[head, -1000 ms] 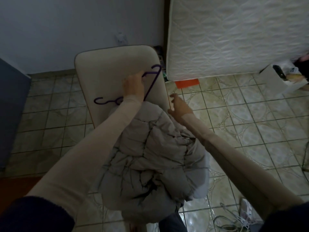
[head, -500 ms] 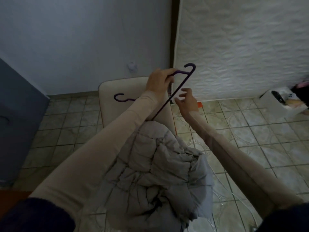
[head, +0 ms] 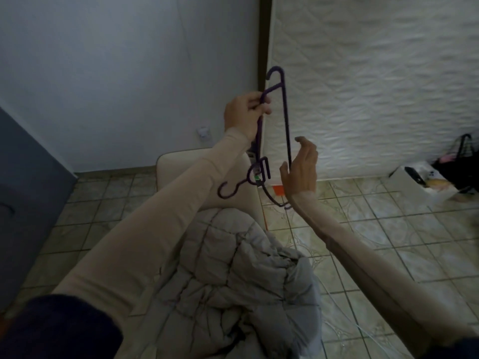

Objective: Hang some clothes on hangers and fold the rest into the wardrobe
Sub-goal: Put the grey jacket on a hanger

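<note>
Grey quilted jacket (head: 233,288) fills lower centre of frame, crumpled in a heap on a cream chair (head: 178,164) whose back shows at mid-frame. Puffy stitched panels, dull light grey, one fold spilling toward lower right.

Purple hanger (head: 285,117), thin plastic, held up at centre of frame against the wall and white mattress (head: 375,86). It stands nearly on end: one shoulder tip at top, long bar running down, hook (head: 228,191) pointing lower left just above the chair back.

Left hand (head: 246,112), centre of frame, raised, fingers curled tight round the hanger's upper arm, cream sleeve running down to lower left. Right hand (head: 300,169), right of centre, fingers loosely bent and spread, palm toward the long bar, just beside it; contact with the bar cannot be told. Holds nothing firmly.

Versus half a second ago: hanger has swung from a slant to near vertical and sits higher over the chair; right hand has moved in under the bar; jacket unchanged.
</note>
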Action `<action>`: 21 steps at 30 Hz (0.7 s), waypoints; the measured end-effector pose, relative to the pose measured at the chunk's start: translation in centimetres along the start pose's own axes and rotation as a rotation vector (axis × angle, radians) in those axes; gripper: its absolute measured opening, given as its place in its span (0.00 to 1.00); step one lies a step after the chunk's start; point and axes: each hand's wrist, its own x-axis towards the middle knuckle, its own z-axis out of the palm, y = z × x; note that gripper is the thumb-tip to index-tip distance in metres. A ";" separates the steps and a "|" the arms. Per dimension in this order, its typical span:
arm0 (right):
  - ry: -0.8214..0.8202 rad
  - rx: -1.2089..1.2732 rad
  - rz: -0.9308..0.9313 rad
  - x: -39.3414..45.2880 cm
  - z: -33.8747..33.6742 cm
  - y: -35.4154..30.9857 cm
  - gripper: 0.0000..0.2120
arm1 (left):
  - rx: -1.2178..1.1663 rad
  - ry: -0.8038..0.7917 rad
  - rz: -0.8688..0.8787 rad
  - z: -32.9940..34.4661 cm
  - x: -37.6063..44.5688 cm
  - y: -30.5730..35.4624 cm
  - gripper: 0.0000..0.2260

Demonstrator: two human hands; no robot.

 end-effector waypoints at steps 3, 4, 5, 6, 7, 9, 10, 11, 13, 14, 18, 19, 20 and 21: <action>-0.204 0.018 -0.124 -0.8 -0.5 -0.1 0.23 | -0.025 0.125 -0.134 0.4 0.2 -0.4 0.06; -0.343 0.053 -0.109 -1.1 -0.5 -0.2 0.24 | -0.026 0.162 -0.174 0.4 0.4 -0.7 0.06; -0.468 0.098 -0.076 -1.4 -0.6 -0.5 0.25 | -0.032 0.189 -0.207 0.4 0.4 -1.0 0.07; -0.555 0.159 -0.027 -1.7 -0.8 -0.8 0.26 | -0.034 0.210 -0.235 0.3 0.5 -1.3 0.07; -0.612 0.233 0.024 -2.0 -1.0 -1.0 0.28 | -0.033 0.226 -0.266 0.2 0.6 -1.7 0.07; -0.709 0.304 0.090 -2.3 -1.5 -0.8 0.32 | -0.054 0.254 -0.333 -0.1 0.7 -2.6 0.03; -0.761 0.285 0.068 -2.5 -1.7 -0.5 0.34 | -0.079 0.258 -0.371 -0.3 0.7 -3.1 0.01; -0.815 0.275 0.032 -2.7 -1.9 -0.1 0.35 | -0.115 0.269 -0.411 -0.5 0.8 -3.6 0.05; -0.868 0.278 0.009 -3.4 -1.6 0.8 0.35 | -0.151 0.287 -0.469 -0.9 0.7 -4.5 0.11; -0.852 0.295 0.071 -3.6 -1.6 0.6 0.31 | -0.170 0.284 -0.499 -1.0 0.4 -4.8 0.11; -0.698 0.268 0.319 -4.3 -0.9 1.4 0.11 | -0.201 0.277 -0.588 -1.1 -0.9 -6.6 0.08; -0.725 0.254 0.325 -4.6 -0.9 1.7 0.09 | -0.190 0.270 -0.612 -1.0 -1.3 -7.3 0.05; -0.745 0.202 0.294 -4.9 -0.6 2.3 0.10 | -0.153 0.249 -0.628 -0.7 -1.8 -8.3 0.07; -0.774 0.143 0.300 -5.3 -0.7 2.7 0.10 | -0.075 0.210 -0.662 -0.5 -2.5 -9.3 0.12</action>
